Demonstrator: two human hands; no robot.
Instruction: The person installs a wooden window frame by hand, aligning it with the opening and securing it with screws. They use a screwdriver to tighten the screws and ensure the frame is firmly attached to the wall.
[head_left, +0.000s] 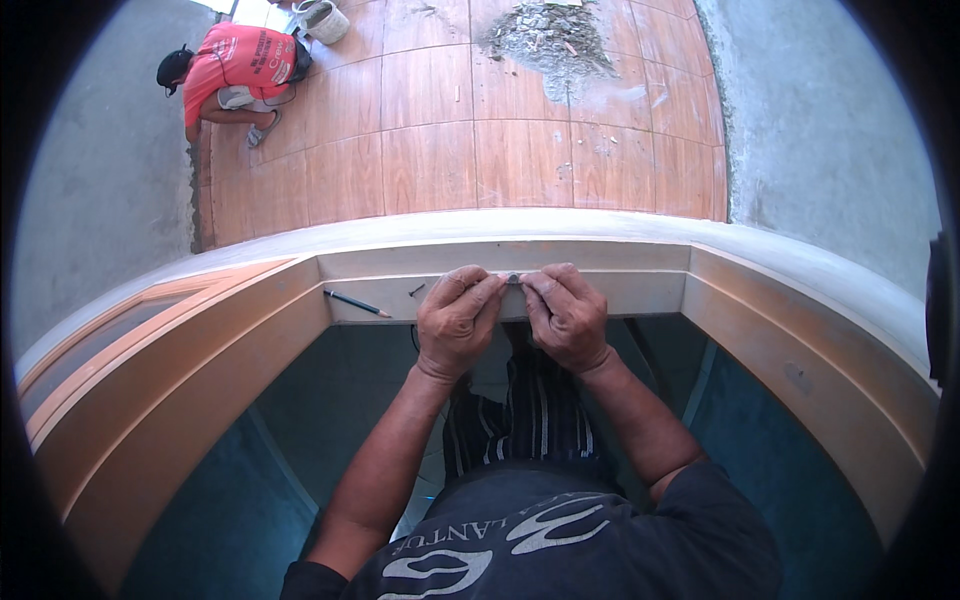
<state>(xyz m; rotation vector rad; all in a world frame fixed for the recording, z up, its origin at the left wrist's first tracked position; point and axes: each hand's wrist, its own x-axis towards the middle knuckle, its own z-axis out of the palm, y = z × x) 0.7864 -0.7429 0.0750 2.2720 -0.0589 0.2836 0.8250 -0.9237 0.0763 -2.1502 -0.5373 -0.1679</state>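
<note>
Along the wooden ledge (640, 293), its bare stretch running on to the right corner while a pencil (357, 303) and a nail (416, 291) are lying toward the left one, the left hand (460, 315) and right hand (567, 315) are pinching, fingertips nearly together, a small dark piece (513, 279) at mid-length.

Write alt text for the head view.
A person's left grip and right grip pinch a small grey piece at a wooden frame, near a dark pencil; beyond, someone in red crouches on a tiled floor.
</note>
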